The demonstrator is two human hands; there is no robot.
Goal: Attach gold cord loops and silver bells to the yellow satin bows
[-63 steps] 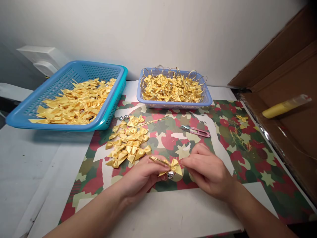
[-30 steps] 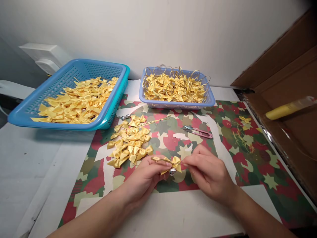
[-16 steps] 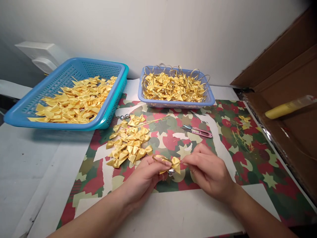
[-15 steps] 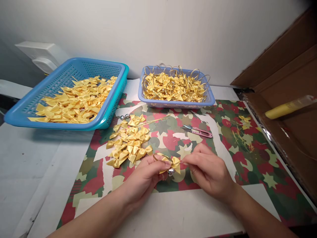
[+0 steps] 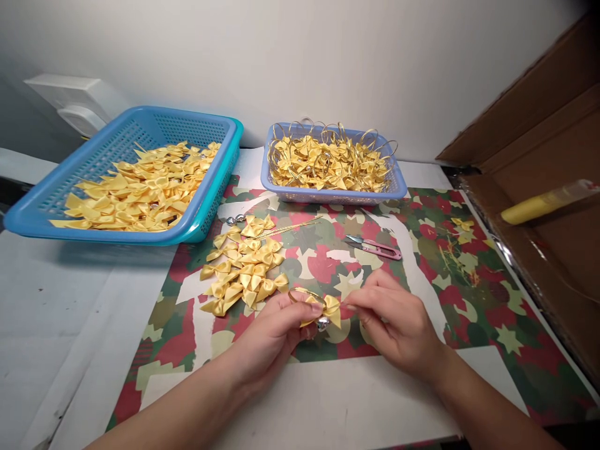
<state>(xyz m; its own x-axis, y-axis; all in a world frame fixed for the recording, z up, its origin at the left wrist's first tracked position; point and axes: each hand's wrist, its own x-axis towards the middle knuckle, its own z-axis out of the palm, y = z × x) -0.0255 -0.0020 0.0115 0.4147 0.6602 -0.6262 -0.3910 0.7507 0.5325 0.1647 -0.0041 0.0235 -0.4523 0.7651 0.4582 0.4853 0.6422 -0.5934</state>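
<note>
My left hand (image 5: 274, 331) pinches a small yellow satin bow (image 5: 328, 308) with a silver bell under it and a gold cord loop curling off to the left. My right hand (image 5: 396, 325) is closed in a pinch at the bow's right side, gripping what looks like the cord's end. Both hands hover just above the red and green patterned mat (image 5: 422, 250). A loose pile of yellow bows (image 5: 244, 265) lies on the mat just left of my left hand.
A large blue basket (image 5: 117, 134) of plain yellow bows stands at the back left. A smaller lilac basket (image 5: 394, 184) holds bows with gold loops. Pink thread snips (image 5: 375, 248) lie on the mat. A cardboard box (image 5: 539, 125) with a yellow tube (image 5: 539, 203) is at right.
The gold cord on the bow has curled from a long flat strand into a smaller round loop. Both hands stayed in nearly the same spot.
</note>
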